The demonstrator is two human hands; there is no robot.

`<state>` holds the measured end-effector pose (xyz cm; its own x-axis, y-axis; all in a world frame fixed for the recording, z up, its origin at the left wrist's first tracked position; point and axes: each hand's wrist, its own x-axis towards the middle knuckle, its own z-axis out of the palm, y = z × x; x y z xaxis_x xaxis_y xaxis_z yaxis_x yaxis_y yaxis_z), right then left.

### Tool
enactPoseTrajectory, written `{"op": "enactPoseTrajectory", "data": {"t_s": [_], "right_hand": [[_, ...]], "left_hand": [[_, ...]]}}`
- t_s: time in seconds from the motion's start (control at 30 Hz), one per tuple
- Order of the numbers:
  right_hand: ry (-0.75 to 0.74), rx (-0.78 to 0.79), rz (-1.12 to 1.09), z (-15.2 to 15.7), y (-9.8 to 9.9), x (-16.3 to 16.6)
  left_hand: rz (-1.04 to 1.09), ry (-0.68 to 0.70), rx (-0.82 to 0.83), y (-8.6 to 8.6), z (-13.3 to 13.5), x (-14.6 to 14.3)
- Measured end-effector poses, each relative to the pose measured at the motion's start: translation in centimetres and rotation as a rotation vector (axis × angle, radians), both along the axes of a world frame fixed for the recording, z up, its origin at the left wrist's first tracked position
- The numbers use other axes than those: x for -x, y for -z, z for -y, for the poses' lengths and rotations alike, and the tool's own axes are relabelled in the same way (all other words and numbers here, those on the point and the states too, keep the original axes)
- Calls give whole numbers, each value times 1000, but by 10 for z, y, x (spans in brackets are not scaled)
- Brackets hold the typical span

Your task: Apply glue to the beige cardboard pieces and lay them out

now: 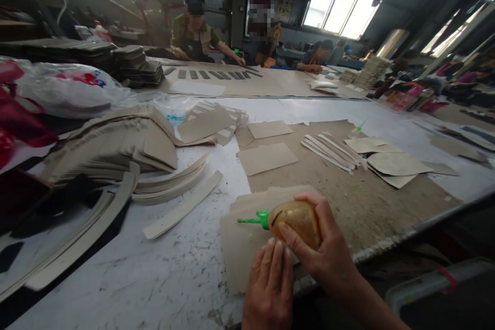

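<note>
My right hand (323,245) is wrapped around a squeeze bottle (296,219) of amber glue, lying sideways with its green nozzle (253,220) pointing left. The nozzle tip hovers over a stack of beige cut pieces (240,237) at the table's near edge. My left hand (270,283) lies flat on that stack, fingers stretched out together, just below the bottle. Nothing is held in the left hand.
Curved white strips (181,209) and piles of beige cut shapes (127,144) lie to the left. More flat pieces (266,157) and thin strips (330,149) rest on a brown sheet (348,196). Plastic bags (62,87) sit far left. Other people work at the far end of the table (195,31).
</note>
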<state>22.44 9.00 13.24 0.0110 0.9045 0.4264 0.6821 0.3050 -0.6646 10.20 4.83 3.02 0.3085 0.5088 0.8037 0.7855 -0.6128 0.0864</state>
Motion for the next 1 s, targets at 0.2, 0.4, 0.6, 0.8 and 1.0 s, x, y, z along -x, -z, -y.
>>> {"op": "enactPoseTrajectory", "data": {"t_s": [0.2,0.4,0.6,0.8,1.0], "right_hand": [[-49,-22,60,-2,1,11],[18,-55,121,0,-1,-8],[91,-53,138,1,-2,-28],[181,-55,155,1,-2,-50],[258,-65,182,0,-2,-75]], "left_hand": [[267,-47,23,13,2,-15],[110,-17,41,3,1,-8],[126,10,54,11,0,-6],[33,31,115,10,1,3],[44,59,108,17,-2,4]]}}
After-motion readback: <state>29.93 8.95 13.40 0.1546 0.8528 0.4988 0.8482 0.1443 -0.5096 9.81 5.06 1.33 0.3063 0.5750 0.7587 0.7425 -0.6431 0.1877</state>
